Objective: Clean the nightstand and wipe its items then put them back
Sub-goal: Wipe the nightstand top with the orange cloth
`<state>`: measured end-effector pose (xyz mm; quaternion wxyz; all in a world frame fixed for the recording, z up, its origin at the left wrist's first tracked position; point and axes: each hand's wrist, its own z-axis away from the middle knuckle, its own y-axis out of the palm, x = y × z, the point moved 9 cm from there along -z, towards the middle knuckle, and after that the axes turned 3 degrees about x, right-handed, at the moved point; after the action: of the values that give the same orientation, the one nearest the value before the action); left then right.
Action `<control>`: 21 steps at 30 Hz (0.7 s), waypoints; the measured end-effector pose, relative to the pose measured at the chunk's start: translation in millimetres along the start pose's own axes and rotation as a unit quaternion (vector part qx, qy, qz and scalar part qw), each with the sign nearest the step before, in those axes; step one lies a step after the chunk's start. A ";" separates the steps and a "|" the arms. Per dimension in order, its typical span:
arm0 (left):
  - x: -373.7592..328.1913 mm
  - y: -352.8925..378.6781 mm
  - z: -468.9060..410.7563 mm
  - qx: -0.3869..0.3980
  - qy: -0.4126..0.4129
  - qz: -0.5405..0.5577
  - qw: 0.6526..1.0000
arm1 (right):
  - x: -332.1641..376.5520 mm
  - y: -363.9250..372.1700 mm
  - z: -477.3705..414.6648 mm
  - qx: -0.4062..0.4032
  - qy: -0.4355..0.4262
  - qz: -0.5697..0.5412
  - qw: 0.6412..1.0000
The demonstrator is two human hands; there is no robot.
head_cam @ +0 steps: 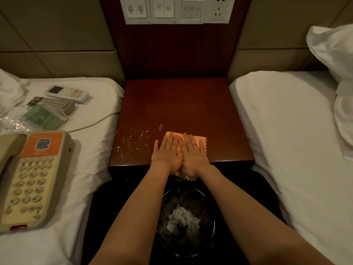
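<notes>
Pressing flat on orange zigzag-edged wiping cloth [198,140], two hands side by side, palms down. Left hand [167,155] and right hand [194,156] touching along the thumbs. Fingers of both straight, narrow-set, tips toward 12 o'clock; nothing gripped, cloth only pinned under the palms.

Cloth at 6 o'clock of dark red-brown square wooden nightstand top [181,104], near end hanging over the front edge below the wrists. Pale streaky smears [133,140] on the wood at 9 o'clock of the left hand, just beside it.

Black round wastebasket [213,229] on the floor at 6 o'clock of the nightstand, between the forearms; crumpled white paper [181,219] inside.

At 9 o'clock, white-sheeted left bed [91,169] carrying:
- beige push-button telephone with orange label [32,178], nearest the camera
- pale cord [95,122] trailing toward the nightstand
- green printed card in clear plastic [44,117]
- grey-beige remote control [55,104], touching the card
- white remote control with small screen [66,93], farthest back

At 3 o'clock, white-sheeted right bed [286,150], white pillow [336,54] at its head.

At 12 o'clock, white wall panel of switches and sockets [177,9] above the dark wooden backboard.
</notes>
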<state>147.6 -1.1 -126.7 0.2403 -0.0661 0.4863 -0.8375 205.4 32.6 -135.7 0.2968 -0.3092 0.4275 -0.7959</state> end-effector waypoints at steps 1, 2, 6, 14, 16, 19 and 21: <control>-1.0 2.9 4.0 0.003 -0.001 0.000 1.000 | 0.7 3.1 3.2 0.003 0.001 0.000 1.000; -2.4 5.6 7.5 0.005 -0.001 -0.003 1.000 | 1.2 5.6 7.4 0.005 0.002 0.003 1.000; -7.1 15.9 18.6 0.010 -0.004 -0.019 1.000 | 3.1 11.3 23.7 0.006 0.009 0.027 1.000; -13.8 25.9 29.4 0.029 -0.014 -0.049 0.998 | 2.6 23.7 36.4 0.021 0.020 0.043 0.999; -13.4 26.4 27.4 0.030 -0.011 -0.050 0.998 | 2.7 24.4 35.0 0.016 0.020 0.037 0.999; -11.5 26.2 26.6 0.034 -0.007 -0.050 0.998 | 4.2 23.7 33.0 0.009 0.019 0.023 1.000; -11.1 24.0 24.8 0.034 -0.001 -0.045 0.998 | 3.9 20.6 29.7 0.013 0.015 0.023 1.000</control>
<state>173.9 -25.2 -132.8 0.2052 -0.0801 0.4538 -0.8634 229.4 5.6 -139.5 0.3129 -0.2829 0.4286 -0.7990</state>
